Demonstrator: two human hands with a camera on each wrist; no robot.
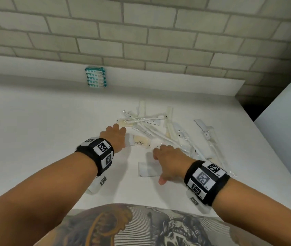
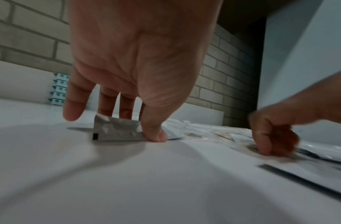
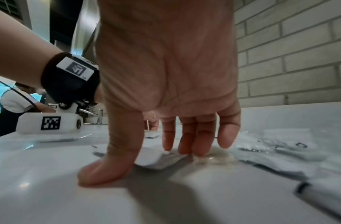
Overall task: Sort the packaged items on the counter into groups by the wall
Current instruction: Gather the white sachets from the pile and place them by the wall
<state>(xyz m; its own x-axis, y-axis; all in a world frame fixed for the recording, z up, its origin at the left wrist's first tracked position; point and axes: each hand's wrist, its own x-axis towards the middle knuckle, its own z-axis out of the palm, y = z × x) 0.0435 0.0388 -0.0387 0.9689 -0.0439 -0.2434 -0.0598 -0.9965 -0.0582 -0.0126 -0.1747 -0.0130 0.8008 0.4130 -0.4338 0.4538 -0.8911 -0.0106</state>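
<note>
A loose pile of clear and white wrapped items (image 1: 167, 132) lies mid-counter. A neat stack of teal packets (image 1: 95, 77) leans at the wall. My left hand (image 1: 116, 132) is at the pile's left edge; in the left wrist view it (image 2: 127, 121) pinches a small white sachet (image 2: 116, 131) between thumb and fingers, its lower edge on the counter. My right hand (image 1: 162, 157) reaches down at the pile's near side. Its straight fingertips (image 3: 184, 150) touch a flat white packet (image 3: 158, 160) and a pale beige packet (image 3: 213, 156), the thumb resting on the counter.
The white counter (image 1: 43, 139) runs to a brick wall (image 1: 141, 32) with a low white upstand. A white panel (image 1: 286, 121) stands at the right edge, with a dark gap behind it. A beige soap sachet (image 1: 141, 141) lies between my hands.
</note>
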